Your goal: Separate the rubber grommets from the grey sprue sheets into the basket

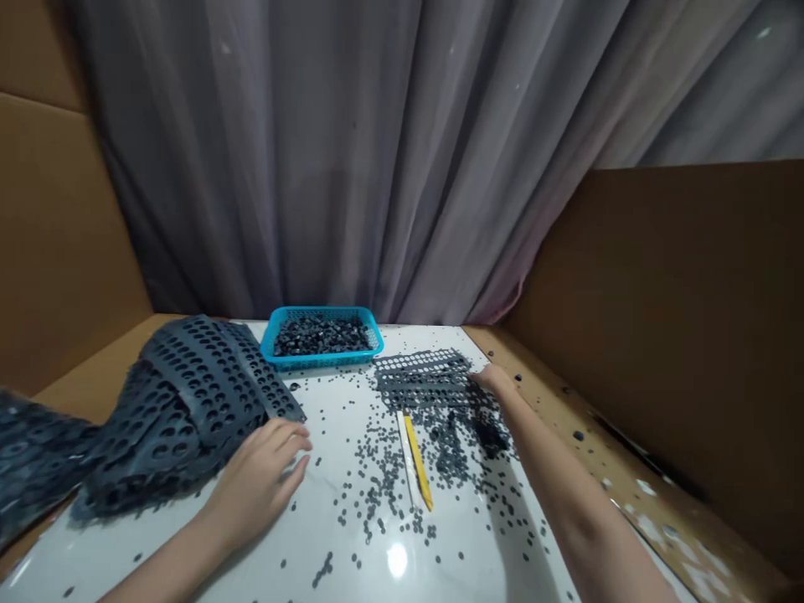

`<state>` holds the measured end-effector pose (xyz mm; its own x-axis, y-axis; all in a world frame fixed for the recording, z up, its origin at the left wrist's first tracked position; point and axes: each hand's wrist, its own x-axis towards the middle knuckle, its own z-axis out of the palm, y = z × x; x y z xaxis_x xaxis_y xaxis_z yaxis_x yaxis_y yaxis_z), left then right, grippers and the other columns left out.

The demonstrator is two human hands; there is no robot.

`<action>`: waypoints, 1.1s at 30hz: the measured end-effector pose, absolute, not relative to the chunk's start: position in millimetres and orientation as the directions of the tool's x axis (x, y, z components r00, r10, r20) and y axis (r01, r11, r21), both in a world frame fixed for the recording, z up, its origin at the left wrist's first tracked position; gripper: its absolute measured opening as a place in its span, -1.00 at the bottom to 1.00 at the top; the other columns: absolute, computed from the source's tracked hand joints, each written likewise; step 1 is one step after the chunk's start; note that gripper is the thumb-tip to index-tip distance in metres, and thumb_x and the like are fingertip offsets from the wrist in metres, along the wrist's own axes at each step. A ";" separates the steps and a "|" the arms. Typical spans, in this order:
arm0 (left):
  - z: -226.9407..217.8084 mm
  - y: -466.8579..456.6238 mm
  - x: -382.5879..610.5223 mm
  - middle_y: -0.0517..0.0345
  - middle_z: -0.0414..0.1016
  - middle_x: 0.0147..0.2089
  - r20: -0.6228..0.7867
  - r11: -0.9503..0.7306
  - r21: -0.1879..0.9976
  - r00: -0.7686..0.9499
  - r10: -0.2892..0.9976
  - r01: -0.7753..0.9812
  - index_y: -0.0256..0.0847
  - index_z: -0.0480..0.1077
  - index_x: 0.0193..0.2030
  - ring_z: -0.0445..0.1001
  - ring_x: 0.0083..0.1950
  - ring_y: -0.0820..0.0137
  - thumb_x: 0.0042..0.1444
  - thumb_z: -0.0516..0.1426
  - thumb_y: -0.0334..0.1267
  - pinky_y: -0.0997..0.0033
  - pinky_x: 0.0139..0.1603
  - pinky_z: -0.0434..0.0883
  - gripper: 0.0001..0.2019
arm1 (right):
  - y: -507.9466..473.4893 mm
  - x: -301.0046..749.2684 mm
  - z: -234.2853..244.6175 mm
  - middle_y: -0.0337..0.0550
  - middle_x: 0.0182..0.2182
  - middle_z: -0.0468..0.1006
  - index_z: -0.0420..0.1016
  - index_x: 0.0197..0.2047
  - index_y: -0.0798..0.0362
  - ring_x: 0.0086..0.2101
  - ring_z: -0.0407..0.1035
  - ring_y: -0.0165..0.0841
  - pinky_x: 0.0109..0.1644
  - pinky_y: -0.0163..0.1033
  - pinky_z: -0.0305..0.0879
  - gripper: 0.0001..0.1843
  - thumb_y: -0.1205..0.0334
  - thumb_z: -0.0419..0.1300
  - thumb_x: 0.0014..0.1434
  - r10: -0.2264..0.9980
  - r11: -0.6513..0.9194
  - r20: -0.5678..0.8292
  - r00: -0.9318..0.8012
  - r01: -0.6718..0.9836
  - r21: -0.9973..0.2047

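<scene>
My left hand [267,469] rests at the right edge of a heaped pile of dark rubber sheets [194,394] punched with rows of round holes. Its fingers are slightly curled and apart, with nothing in them. Far forward on the right, my right hand [494,381] grips the right end of a flat perforated sheet [424,389], its fingers partly hidden. White table shows through the holes of this sheet. Closer to me lie a yellow tool [418,465] and a white strip [408,461], side by side, among many loose small black discs [383,486].
A blue plastic basket [323,362] filled with small black pieces stands at the back of the white table [327,511]. Cardboard walls [678,318] rise at both sides. A grey curtain [339,167] hangs behind. More discs and scraps litter the brown strip at right.
</scene>
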<state>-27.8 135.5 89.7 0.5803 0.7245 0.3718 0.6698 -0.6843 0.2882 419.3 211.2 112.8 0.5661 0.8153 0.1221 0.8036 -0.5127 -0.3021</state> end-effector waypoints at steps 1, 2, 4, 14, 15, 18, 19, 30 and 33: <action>88.7 145.9 -4.4 0.05 0.45 -0.11 0.327 -0.695 0.310 0.614 0.718 0.649 -0.18 0.40 -0.20 0.34 -0.02 0.27 0.18 -0.05 -0.32 0.26 0.01 0.29 -0.79 | 206.0 426.0 105.7 -0.05 -0.03 0.40 0.32 0.03 0.11 -0.13 0.38 -0.28 -0.10 -0.06 0.37 -0.67 0.17 0.10 0.22 0.805 -0.549 0.077 0.588 0.789 -0.277; 87.1 158.2 21.3 0.05 0.44 -0.08 0.269 -0.691 0.327 0.637 0.722 0.645 -0.19 0.40 -0.15 0.34 0.00 0.29 0.19 -0.06 -0.32 0.29 0.04 0.29 -0.77 | 202.9 430.2 99.1 -0.05 -0.04 0.40 0.33 0.03 0.11 -0.13 0.38 -0.28 -0.10 -0.06 0.37 -0.67 0.17 0.10 0.23 0.796 -0.576 0.034 0.604 0.774 -0.262; 81.2 185.8 74.8 0.06 0.43 -0.03 0.247 -0.676 0.343 0.632 0.735 0.652 -0.20 0.38 -0.07 0.33 0.03 0.32 0.19 -0.03 -0.32 0.33 0.05 0.29 -0.76 | 200.7 433.7 88.3 -0.05 -0.04 0.40 0.33 0.03 0.11 -0.13 0.38 -0.28 -0.10 -0.07 0.37 -0.67 0.18 0.10 0.22 0.779 -0.606 -0.001 0.627 0.753 -0.255; 53.0 249.2 168.7 0.03 0.40 -0.08 0.195 -0.540 0.315 0.503 0.842 0.781 -0.31 0.38 -0.17 0.38 -0.04 0.30 0.18 0.07 -0.26 0.15 -0.04 0.36 -0.82 | 194.1 443.5 64.6 -0.05 -0.05 0.40 0.33 0.02 0.11 -0.14 0.38 -0.28 -0.10 -0.07 0.37 -0.68 0.18 0.10 0.22 0.874 -0.428 0.104 0.474 0.854 -0.296; 55.4 248.6 166.8 0.04 0.40 -0.10 0.201 -0.541 0.312 0.502 0.841 0.781 -0.31 0.38 -0.16 0.38 -0.05 0.31 0.19 0.05 -0.28 0.18 -0.04 0.36 -0.83 | 197.8 448.0 67.4 -0.05 -0.05 0.41 0.33 0.02 0.12 -0.14 0.38 -0.29 -0.11 -0.07 0.37 -0.68 0.18 0.10 0.22 0.883 -0.402 0.120 0.454 0.863 -0.305; 66.0 246.7 168.3 0.01 0.38 -0.07 0.242 -0.545 0.293 0.490 0.837 0.786 -0.28 0.36 -0.07 0.34 0.01 0.31 0.24 -0.06 -0.34 0.27 0.03 0.31 -0.77 | 215.2 460.8 80.6 -0.05 -0.04 0.40 0.33 0.03 0.12 -0.14 0.38 -0.28 -0.10 -0.06 0.37 -0.67 0.18 0.10 0.23 0.893 -0.332 0.196 0.406 0.887 -0.321; 69.4 246.4 171.5 -0.01 0.37 -0.05 0.252 -0.541 0.283 0.482 0.839 0.792 -0.27 0.35 -0.04 0.32 0.04 0.30 0.24 -0.09 -0.37 0.30 0.05 0.28 -0.74 | 221.6 463.5 84.6 -0.05 -0.04 0.40 0.32 0.03 0.11 -0.13 0.38 -0.28 -0.10 -0.06 0.37 -0.67 0.18 0.10 0.23 0.892 -0.315 0.221 0.393 0.893 -0.320; 58.6 242.2 177.2 -0.24 0.15 0.27 0.109 -0.547 0.244 0.538 0.836 0.801 -0.36 0.23 0.18 0.12 0.26 0.00 0.19 -0.05 -0.17 -0.01 0.19 0.11 -0.53 | 231.1 443.5 60.1 -0.05 0.28 0.08 0.23 0.20 -0.01 0.25 -0.08 -0.21 0.27 -0.03 -0.08 -0.54 0.08 -0.01 0.26 0.967 -0.176 0.139 0.213 0.956 -0.234; 63.3 228.2 160.3 -0.16 0.06 0.33 0.048 -0.608 0.274 0.621 0.782 0.745 -0.32 0.12 0.26 0.03 0.33 0.08 0.20 -0.10 -0.03 0.02 0.27 0.02 -0.43 | 227.1 444.1 49.7 -0.16 0.27 0.11 0.21 0.22 -0.12 0.25 -0.07 -0.22 0.26 0.05 -0.09 -0.53 0.03 -0.05 0.26 0.991 -0.131 -0.007 0.133 0.964 -0.231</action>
<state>160.3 228.2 63.3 0.6213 0.7821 0.0483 0.7447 -0.6085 0.2742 444.1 227.1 49.7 0.1325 0.9912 -0.0068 0.9642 -0.1305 -0.2310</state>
